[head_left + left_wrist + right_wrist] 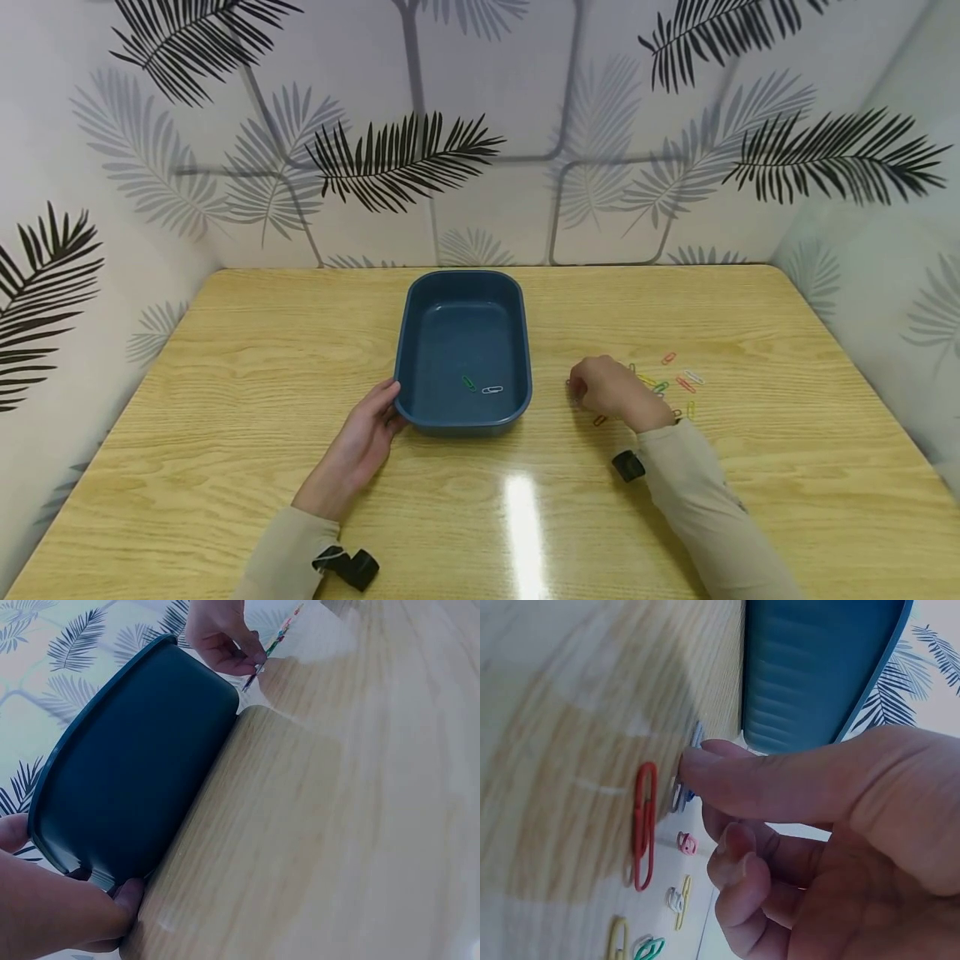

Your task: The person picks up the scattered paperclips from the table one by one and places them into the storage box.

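Observation:
A deep blue plastic bin (465, 350) stands on the table, with a green paper clip (468, 383) and a white paper clip (492, 390) on its floor. My left hand (367, 429) holds the bin's near left corner, thumb at the rim and fingers lower on the wall. To the right of the bin, my right hand (611, 390) is down at the tabletop. Its thumb and index finger pinch at a pale silvery paper clip (678, 793), partly hidden by the fingertips. A red paper clip (644, 825) lies beside the thumb.
Several loose paper clips in red, yellow, green and white, among them a yellow paper clip (691, 409), lie scattered around and behind my right wrist. The wooden table (300, 333) meets a leaf-patterned wall (495, 217) at its far edge.

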Demonstrator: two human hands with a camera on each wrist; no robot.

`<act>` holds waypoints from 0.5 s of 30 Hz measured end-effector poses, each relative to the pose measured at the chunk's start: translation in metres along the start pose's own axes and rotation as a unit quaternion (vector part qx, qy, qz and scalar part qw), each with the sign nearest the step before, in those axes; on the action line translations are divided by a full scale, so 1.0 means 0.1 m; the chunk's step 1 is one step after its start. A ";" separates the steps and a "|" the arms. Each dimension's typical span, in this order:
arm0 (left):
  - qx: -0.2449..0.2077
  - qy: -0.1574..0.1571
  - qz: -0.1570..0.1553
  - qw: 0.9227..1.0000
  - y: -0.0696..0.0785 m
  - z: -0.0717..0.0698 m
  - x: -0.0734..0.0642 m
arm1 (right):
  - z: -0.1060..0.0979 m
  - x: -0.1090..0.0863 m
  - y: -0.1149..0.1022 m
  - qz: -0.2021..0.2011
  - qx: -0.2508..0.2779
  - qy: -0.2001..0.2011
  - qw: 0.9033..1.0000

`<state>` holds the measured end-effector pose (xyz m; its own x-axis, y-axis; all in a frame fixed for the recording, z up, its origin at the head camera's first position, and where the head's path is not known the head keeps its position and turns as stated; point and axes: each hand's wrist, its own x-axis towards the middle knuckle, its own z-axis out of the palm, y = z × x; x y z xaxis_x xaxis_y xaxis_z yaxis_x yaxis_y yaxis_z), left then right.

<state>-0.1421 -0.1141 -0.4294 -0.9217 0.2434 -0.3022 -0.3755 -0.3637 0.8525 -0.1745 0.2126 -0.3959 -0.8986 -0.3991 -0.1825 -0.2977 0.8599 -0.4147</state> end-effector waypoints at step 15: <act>0.006 0.003 0.008 1.000 0.00 0.01 -0.03 | -0.01 -0.03 0.00 0.011 -0.009 0.005 1.000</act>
<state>-0.1393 -0.1135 -0.4284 -0.9283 0.2315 -0.2909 -0.3593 -0.3573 0.8621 -0.1719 0.2141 -0.3947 -0.9082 -0.3770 -0.1817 -0.2838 0.8738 -0.3949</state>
